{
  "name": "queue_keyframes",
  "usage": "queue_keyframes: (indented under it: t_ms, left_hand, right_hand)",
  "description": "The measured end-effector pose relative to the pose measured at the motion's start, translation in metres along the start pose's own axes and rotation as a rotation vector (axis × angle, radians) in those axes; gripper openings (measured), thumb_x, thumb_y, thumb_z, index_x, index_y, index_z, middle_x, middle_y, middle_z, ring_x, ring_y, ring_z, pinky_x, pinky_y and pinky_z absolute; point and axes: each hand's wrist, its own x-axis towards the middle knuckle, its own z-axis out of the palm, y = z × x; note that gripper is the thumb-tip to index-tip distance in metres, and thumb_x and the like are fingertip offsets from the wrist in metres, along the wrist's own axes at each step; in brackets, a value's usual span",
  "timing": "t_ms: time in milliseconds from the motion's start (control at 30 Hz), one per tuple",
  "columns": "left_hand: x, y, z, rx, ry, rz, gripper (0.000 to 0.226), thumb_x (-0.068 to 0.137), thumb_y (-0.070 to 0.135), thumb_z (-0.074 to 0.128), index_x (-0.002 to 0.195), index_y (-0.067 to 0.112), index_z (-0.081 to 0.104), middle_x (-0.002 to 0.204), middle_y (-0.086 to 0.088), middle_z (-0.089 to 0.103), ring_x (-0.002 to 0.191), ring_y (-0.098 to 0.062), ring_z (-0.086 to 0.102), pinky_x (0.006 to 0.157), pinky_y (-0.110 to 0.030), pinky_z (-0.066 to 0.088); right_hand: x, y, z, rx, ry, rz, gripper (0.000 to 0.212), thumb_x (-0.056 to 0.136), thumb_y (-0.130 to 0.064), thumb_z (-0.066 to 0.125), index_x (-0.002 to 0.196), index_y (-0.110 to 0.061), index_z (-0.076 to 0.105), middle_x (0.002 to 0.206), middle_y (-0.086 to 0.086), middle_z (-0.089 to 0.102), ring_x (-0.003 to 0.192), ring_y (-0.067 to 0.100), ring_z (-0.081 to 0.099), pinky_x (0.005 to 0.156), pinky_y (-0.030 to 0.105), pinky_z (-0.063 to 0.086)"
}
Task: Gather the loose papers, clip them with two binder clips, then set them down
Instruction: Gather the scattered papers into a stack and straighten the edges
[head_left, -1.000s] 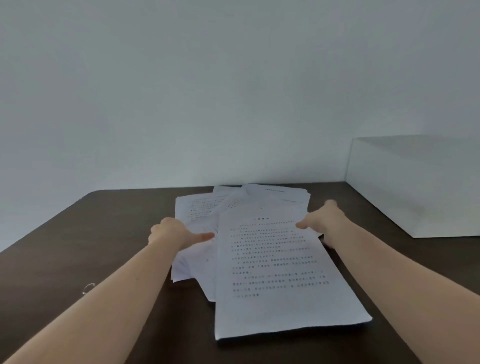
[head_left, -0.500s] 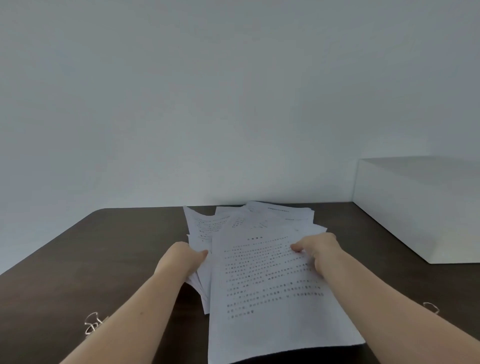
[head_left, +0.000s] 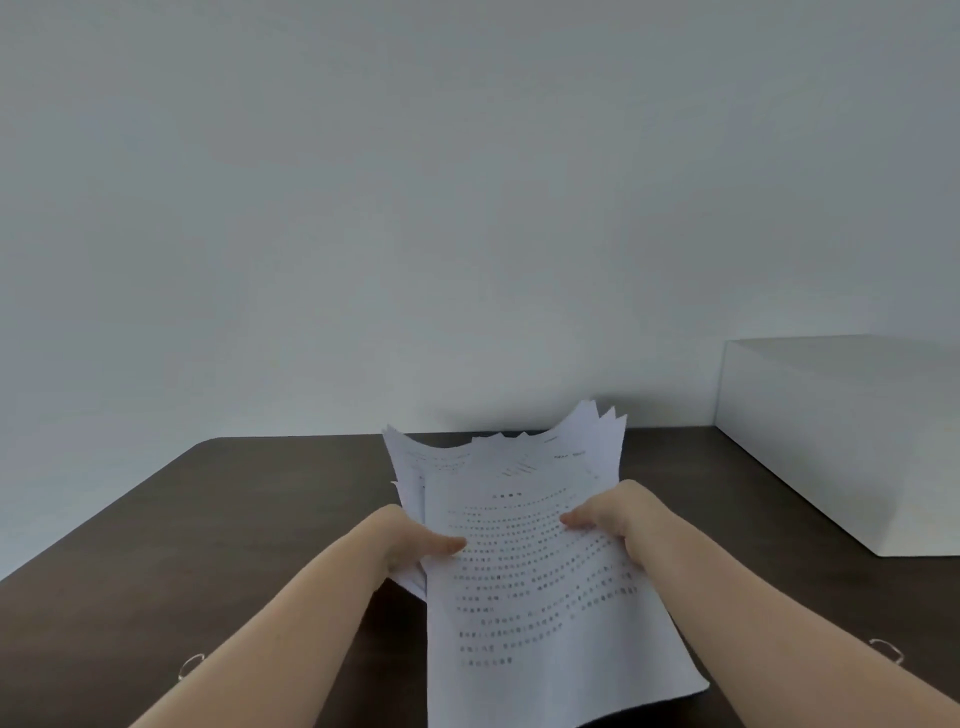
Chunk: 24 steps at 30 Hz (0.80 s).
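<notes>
My papers (head_left: 530, 582) are a loose white printed stack, bowed into a trough, far corners curling up and fanned unevenly, near edge drooping toward the tabletop (head_left: 260, 545). One wire-handled binder clip (head_left: 189, 666) lies down at my left, another binder clip (head_left: 887, 650) at my right, both well apart from the sheets.

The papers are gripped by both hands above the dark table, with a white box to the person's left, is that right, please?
Not quite: the head view shows the white box on the person's right. The papers are indeed gripped by the left hand and right hand above the dark table.
</notes>
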Motion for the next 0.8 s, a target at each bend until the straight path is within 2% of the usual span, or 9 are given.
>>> queue_keyframes:
  t_ms: [67,100,167,233,333,400,500,633,800]
  left_hand:
    - [0.001,-0.002,-0.001,-0.101,0.012,0.037,0.044,0.074,0.024,0.080,0.109,0.004,0.061,0.105,-0.010,0.069,0.094,-0.023,0.065,0.092,-0.035,0.051]
    - [-0.001,-0.001,-0.001,-0.171,0.002,0.068,0.033,0.079,0.015,0.076,0.106,0.004,0.062,0.104,-0.010,0.069,0.094,-0.025,0.064,0.092,-0.036,0.050]
    - [-0.003,-0.001,0.000,-0.323,-0.066,0.128,0.027,0.082,-0.001,0.068,0.108,0.006,0.061,0.109,-0.014,0.069,0.103,-0.032,0.064,0.097,-0.047,0.050]
    - [-0.010,-0.003,0.005,-0.419,-0.131,0.198,0.037,0.083,-0.008,0.064,0.110,0.016,0.056,0.111,-0.014,0.068,0.106,-0.034,0.064,0.094,-0.051,0.052]
    - [-0.014,-0.013,0.011,-0.509,-0.179,0.253,0.041,0.082,-0.005,0.066,0.113,0.020,0.056,0.108,-0.013,0.072,0.099,-0.032,0.070,0.080,-0.048,0.058]
    - [-0.012,-0.018,0.011,-0.587,-0.154,0.288,0.036,0.082,-0.001,0.069,0.114,0.012,0.061,0.106,-0.015,0.074,0.097,-0.034,0.071,0.084,-0.052,0.057]
    - [-0.015,-0.020,0.009,-0.671,-0.135,0.395,0.040,0.077,0.009,0.075,0.115,0.009,0.063,0.110,-0.018,0.073,0.099,-0.035,0.071,0.090,-0.056,0.053]
    - [-0.022,-0.016,0.005,-0.753,-0.184,0.544,0.046,0.075,0.010,0.074,0.119,0.007,0.062,0.112,-0.019,0.071,0.102,-0.036,0.069,0.082,-0.052,0.057]
    - [-0.030,-0.006,-0.007,-0.669,-0.317,0.648,0.059,0.072,0.018,0.081,0.126,0.012,0.059,0.123,-0.021,0.065,0.111,-0.037,0.065,0.089,-0.053,0.054]
  right_hand:
    - [-0.043,-0.016,-0.005,0.044,0.028,-0.027,0.079,0.052,-0.017,0.092,0.116,0.000,0.048,0.114,0.017,0.060,0.105,0.038,0.062,0.091,0.048,0.052]
    - [-0.050,-0.019,-0.007,0.058,0.021,-0.023,0.077,0.060,-0.015,0.088,0.122,0.001,0.045,0.118,0.020,0.059,0.105,0.039,0.062,0.091,0.048,0.052]
    - [-0.052,-0.019,-0.012,0.040,-0.033,0.002,0.079,0.065,-0.019,0.086,0.129,0.003,0.045,0.121,0.023,0.060,0.105,0.038,0.063,0.094,0.048,0.051]
    - [-0.051,-0.017,-0.017,0.052,-0.081,0.014,0.077,0.067,-0.021,0.085,0.129,0.003,0.048,0.119,0.025,0.061,0.104,0.039,0.064,0.095,0.049,0.051]
    - [-0.051,-0.014,-0.026,0.158,-0.102,-0.015,0.071,0.069,-0.020,0.084,0.127,0.003,0.051,0.114,0.026,0.064,0.098,0.039,0.066,0.087,0.047,0.054]
    - [-0.045,-0.009,-0.032,0.242,-0.141,-0.040,0.076,0.063,-0.019,0.087,0.127,0.000,0.052,0.112,0.025,0.065,0.095,0.039,0.067,0.082,0.049,0.056]
    - [-0.043,-0.004,-0.039,0.399,-0.227,-0.087,0.051,0.062,-0.017,0.087,0.108,-0.014,0.065,0.104,0.020,0.069,0.099,0.039,0.067,0.084,0.055,0.055]
    - [-0.039,0.005,-0.038,0.501,-0.344,-0.158,0.051,0.065,-0.015,0.083,0.113,-0.010,0.069,0.107,0.019,0.073,0.099,0.038,0.069,0.085,0.059,0.054]
    - [-0.041,-0.002,-0.039,0.659,-0.336,-0.261,0.035,0.083,-0.003,0.069,0.116,-0.012,0.066,0.111,0.016,0.072,0.101,0.038,0.068,0.079,0.055,0.057]
